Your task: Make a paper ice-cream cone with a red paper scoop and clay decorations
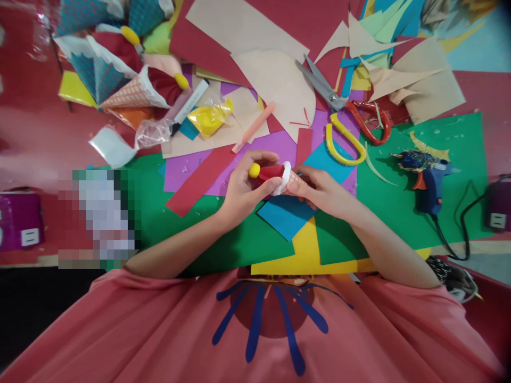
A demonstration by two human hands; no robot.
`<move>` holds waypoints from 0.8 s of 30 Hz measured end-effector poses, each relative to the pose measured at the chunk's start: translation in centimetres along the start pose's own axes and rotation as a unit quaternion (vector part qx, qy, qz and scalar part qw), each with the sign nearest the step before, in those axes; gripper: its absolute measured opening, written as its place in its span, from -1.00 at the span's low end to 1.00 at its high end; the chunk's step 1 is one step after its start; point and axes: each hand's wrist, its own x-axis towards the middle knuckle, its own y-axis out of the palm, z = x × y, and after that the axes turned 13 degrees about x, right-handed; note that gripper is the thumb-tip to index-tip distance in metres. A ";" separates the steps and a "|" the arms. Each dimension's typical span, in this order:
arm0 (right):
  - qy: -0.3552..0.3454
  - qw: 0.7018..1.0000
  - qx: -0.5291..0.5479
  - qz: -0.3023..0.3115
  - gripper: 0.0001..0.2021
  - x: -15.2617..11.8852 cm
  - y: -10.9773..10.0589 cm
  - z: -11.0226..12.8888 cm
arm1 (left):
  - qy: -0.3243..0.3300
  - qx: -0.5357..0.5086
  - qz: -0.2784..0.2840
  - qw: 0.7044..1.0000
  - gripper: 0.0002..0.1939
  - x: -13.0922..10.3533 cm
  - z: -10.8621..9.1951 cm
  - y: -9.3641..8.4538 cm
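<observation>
Between my two hands lies a small craft ice cream cone [286, 178], tilted on its side over the work sheets. Its checked cone points right, with a white fluffy rim, a dark red top and a yellow ball [254, 170] at the left end. My left hand [247, 183] closes round the red top, thumb near the white rim. My right hand [317, 189] pinches the checked cone, so its tip is hidden by the fingers. Just below the hands is a blue sheet piece [288, 217], and a red strip [203, 178] lies to the left.
Scissors [335, 101] with red and yellow handles lie open beyond my right hand. A blue glue gun [431, 178] with a black cord rests on the green sheet [387, 207]. Several similar cones [136, 93] are piled at upper left. Beige scraps [431, 80] clutter the back right.
</observation>
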 end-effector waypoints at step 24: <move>-0.018 0.999 -0.003 -0.027 -0.42 0.3 0.4 -0.6 | -0.012 0.028 -0.019 0.999 -0.63 -0.4 -0.5 0.2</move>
